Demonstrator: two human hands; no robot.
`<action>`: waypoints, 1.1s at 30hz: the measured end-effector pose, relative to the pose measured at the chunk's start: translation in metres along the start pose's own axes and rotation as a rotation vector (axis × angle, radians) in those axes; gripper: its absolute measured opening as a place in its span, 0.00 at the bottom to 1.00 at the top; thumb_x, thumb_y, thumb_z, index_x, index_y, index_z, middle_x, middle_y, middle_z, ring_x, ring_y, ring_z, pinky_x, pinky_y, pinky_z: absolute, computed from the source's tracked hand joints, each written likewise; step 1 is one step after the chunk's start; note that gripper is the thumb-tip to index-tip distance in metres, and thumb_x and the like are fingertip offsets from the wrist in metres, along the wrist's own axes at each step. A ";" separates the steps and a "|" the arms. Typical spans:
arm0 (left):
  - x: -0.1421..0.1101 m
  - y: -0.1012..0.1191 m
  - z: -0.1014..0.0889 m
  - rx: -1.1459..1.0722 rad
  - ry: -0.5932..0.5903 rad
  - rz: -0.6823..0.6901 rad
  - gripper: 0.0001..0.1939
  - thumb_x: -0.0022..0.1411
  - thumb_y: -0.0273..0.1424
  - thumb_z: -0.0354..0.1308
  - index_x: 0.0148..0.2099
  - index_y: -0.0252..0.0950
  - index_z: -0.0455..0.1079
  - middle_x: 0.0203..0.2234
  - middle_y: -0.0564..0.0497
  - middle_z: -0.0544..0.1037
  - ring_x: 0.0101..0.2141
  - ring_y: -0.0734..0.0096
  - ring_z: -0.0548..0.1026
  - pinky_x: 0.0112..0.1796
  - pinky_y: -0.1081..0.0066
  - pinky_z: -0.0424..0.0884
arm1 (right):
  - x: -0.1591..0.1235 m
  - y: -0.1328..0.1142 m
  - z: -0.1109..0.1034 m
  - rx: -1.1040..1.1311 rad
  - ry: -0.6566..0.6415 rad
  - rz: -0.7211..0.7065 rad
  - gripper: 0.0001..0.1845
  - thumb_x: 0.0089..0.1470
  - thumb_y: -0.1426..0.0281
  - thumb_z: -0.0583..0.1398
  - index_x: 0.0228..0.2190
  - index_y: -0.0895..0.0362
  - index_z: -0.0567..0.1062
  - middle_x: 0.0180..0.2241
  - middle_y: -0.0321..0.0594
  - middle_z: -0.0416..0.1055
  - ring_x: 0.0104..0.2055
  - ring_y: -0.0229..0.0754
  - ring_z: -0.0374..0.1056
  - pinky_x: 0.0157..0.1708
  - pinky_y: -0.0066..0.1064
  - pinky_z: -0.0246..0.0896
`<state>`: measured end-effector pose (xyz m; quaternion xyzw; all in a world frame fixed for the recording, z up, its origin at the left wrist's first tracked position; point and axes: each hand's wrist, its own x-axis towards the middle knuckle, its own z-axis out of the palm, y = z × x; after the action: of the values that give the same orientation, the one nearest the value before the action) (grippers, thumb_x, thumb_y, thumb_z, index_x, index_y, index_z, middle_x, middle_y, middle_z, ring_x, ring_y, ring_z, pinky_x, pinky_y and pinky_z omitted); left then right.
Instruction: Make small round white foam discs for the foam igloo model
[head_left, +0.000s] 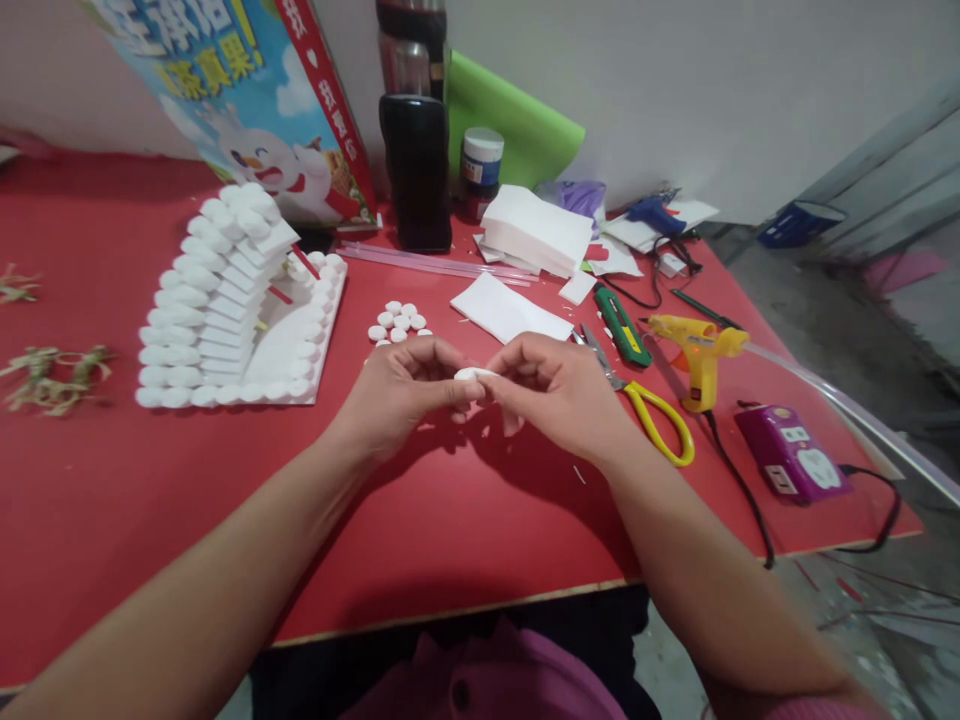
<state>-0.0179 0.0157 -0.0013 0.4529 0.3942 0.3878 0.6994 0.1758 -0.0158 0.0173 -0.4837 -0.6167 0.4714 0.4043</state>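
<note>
A small white rounded piece (472, 374) is pinched at the fingertips of both hands, above the table's near middle. My left hand (401, 385) grips it from the left with thumb and forefinger closed. From the other side, my right hand (559, 385) has its thumb and fingers pressed on the same piece. Several similar white rounded pieces (397, 318) lie on the table just beyond my left hand. To the left stands a white model with steps (240, 320), its base and stairway edged with rows of these pieces.
On the right lie yellow-handled scissors (660, 425), a green utility knife (622, 325), a yellow glue gun (697, 350) and a purple power socket box (795, 455). White folded paper (510, 308), a black bottle (415, 170) and a colourful carton (262, 110) stand or lie behind.
</note>
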 end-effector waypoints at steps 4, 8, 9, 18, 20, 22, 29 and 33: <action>0.005 -0.006 -0.004 -0.275 -0.071 -0.142 0.18 0.43 0.31 0.82 0.31 0.31 0.77 0.23 0.51 0.81 0.19 0.79 0.75 0.22 0.80 0.73 | 0.004 -0.003 -0.005 0.196 -0.033 0.067 0.19 0.58 0.54 0.68 0.36 0.57 0.75 0.28 0.36 0.77 0.18 0.35 0.69 0.18 0.29 0.66; 0.008 -0.009 -0.007 -0.350 -0.078 -0.207 0.17 0.44 0.28 0.82 0.32 0.30 0.79 0.23 0.51 0.80 0.21 0.80 0.76 0.24 0.83 0.74 | 0.002 0.001 -0.001 0.051 -0.029 -0.014 0.14 0.57 0.66 0.69 0.43 0.55 0.73 0.32 0.32 0.73 0.23 0.32 0.68 0.23 0.26 0.65; 0.008 -0.010 -0.007 -0.350 -0.081 -0.209 0.16 0.45 0.28 0.82 0.32 0.29 0.79 0.23 0.51 0.80 0.20 0.80 0.75 0.23 0.83 0.73 | 0.001 0.003 0.000 -0.023 -0.026 -0.044 0.15 0.57 0.70 0.68 0.45 0.54 0.73 0.33 0.32 0.72 0.25 0.32 0.68 0.24 0.26 0.64; 0.008 -0.007 -0.008 -0.364 -0.103 -0.230 0.15 0.43 0.26 0.82 0.30 0.29 0.79 0.20 0.52 0.78 0.19 0.82 0.73 0.21 0.85 0.71 | 0.000 0.007 -0.010 -0.446 -0.072 -0.457 0.12 0.63 0.74 0.63 0.47 0.50 0.74 0.47 0.40 0.70 0.31 0.35 0.68 0.33 0.31 0.68; 0.008 -0.006 -0.007 -0.342 -0.081 -0.236 0.16 0.42 0.27 0.83 0.29 0.29 0.79 0.20 0.52 0.78 0.19 0.82 0.73 0.21 0.85 0.71 | 0.002 0.009 -0.011 -0.461 -0.058 -0.481 0.08 0.63 0.74 0.63 0.44 0.52 0.75 0.46 0.40 0.70 0.31 0.35 0.68 0.32 0.30 0.67; 0.007 -0.005 -0.006 -0.317 -0.065 -0.228 0.16 0.42 0.28 0.83 0.29 0.29 0.79 0.21 0.51 0.79 0.19 0.83 0.73 0.21 0.85 0.71 | 0.003 0.011 -0.009 -0.481 -0.042 -0.504 0.06 0.63 0.76 0.62 0.41 0.53 0.74 0.43 0.39 0.71 0.33 0.36 0.69 0.33 0.30 0.66; 0.005 -0.002 -0.004 -0.282 -0.070 -0.161 0.15 0.44 0.26 0.81 0.30 0.31 0.79 0.22 0.50 0.81 0.19 0.81 0.73 0.22 0.83 0.70 | 0.000 0.008 0.001 -0.335 0.119 -0.337 0.04 0.64 0.69 0.63 0.38 0.52 0.71 0.36 0.36 0.74 0.29 0.35 0.68 0.31 0.31 0.65; 0.006 -0.002 -0.004 -0.302 -0.045 -0.125 0.17 0.41 0.26 0.82 0.30 0.31 0.78 0.21 0.52 0.80 0.18 0.80 0.74 0.22 0.81 0.72 | 0.000 0.006 0.000 -0.128 0.101 -0.179 0.20 0.61 0.67 0.66 0.53 0.49 0.68 0.41 0.35 0.74 0.26 0.34 0.68 0.27 0.30 0.65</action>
<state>-0.0189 0.0218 -0.0053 0.3257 0.3431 0.3882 0.7909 0.1771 -0.0149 0.0116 -0.4746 -0.6653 0.3680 0.4435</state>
